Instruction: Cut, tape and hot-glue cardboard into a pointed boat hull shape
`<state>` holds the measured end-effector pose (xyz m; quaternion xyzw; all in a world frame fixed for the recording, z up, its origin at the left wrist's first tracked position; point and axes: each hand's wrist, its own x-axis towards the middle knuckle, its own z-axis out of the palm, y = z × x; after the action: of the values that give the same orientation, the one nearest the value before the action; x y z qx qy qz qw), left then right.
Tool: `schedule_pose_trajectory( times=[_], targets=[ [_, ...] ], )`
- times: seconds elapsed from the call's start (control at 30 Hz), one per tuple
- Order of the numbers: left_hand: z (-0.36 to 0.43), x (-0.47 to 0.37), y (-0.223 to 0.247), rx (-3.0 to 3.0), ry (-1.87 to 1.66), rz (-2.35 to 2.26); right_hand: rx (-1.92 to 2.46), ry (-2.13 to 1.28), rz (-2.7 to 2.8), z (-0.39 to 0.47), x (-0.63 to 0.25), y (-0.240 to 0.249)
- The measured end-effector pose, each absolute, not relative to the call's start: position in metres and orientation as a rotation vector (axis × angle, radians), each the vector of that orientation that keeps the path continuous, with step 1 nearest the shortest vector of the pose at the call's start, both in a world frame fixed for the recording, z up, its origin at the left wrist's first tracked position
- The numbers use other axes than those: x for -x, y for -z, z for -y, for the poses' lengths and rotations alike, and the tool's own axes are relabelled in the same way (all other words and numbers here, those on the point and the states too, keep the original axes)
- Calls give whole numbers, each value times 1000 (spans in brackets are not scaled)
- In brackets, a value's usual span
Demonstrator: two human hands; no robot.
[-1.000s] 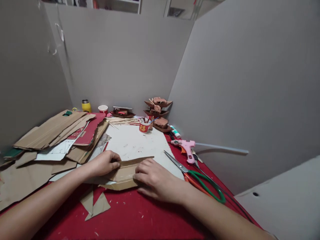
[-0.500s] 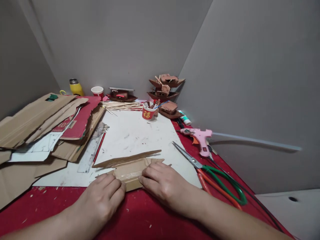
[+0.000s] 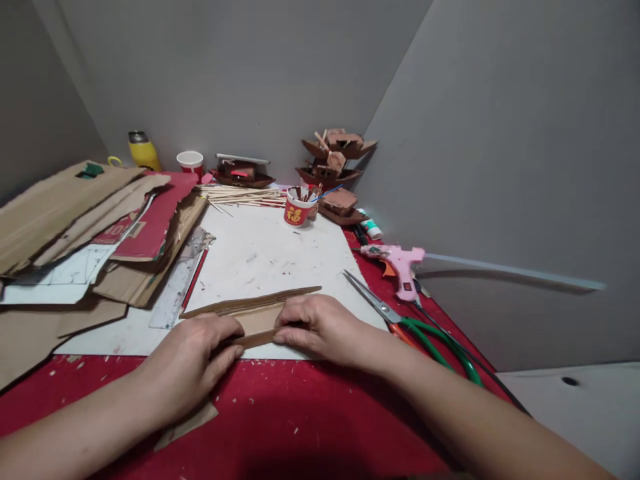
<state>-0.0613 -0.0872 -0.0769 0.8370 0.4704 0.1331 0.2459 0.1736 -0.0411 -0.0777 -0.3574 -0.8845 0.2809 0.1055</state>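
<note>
A folded piece of brown cardboard (image 3: 261, 322) lies at the front of a white board (image 3: 250, 250). My left hand (image 3: 200, 347) pinches its left end, thumb in front and fingers behind. The right end is held the same way by my right hand (image 3: 320, 330). Its near edge stands up between the two hands, and a long pointed strip (image 3: 250, 301) rises along its far side. Both ends of the piece are hidden under my fingers.
Cardboard sheets (image 3: 65, 213) are piled left, beside a ruler (image 3: 175, 287) and pencil (image 3: 196, 280). Scissors (image 3: 390, 317) and a pink glue gun (image 3: 400, 263) lie right. Model boats (image 3: 335, 163), a red cup (image 3: 299, 208), wooden sticks (image 3: 240, 195) and a yellow bottle (image 3: 144, 152) stand behind.
The cardboard's near flap has been bent upward, and my fingers now pinch it more tightly. The view has tilted down, showing a small cardboard scrap near my left forearm.
</note>
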Motion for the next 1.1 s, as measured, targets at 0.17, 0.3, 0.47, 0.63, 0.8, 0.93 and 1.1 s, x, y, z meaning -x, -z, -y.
schedule_pose_trajectory(
  times=[0.17, 0.3, 0.47, 0.63, 0.8, 0.93, 1.1],
  targets=[
    [86, 57, 70, -2681, -385, -1372, 1113, -638, 2646, 53, -172, 72],
    [78, 54, 65, -2713, -281, -1322, 992, -489, 2704, 59, -174, 71],
    [77, 51, 72, -2604, -266, -1290, 908, -186, 2639, 57, -181, 69],
    [81, 50, 79, -2667, -311, -1276, 941, -331, 2697, 47, -186, 72],
    [77, 53, 77, -2626, -317, -1249, 976, -427, 2721, 45, -185, 70],
    [70, 59, 72, -2610, -416, -1239, 1044, -510, 2696, 48, -183, 64],
    [60, 70, 70, -2408, -1078, -1413, 1281, -696, 2439, 42, -183, 63]
  ],
)
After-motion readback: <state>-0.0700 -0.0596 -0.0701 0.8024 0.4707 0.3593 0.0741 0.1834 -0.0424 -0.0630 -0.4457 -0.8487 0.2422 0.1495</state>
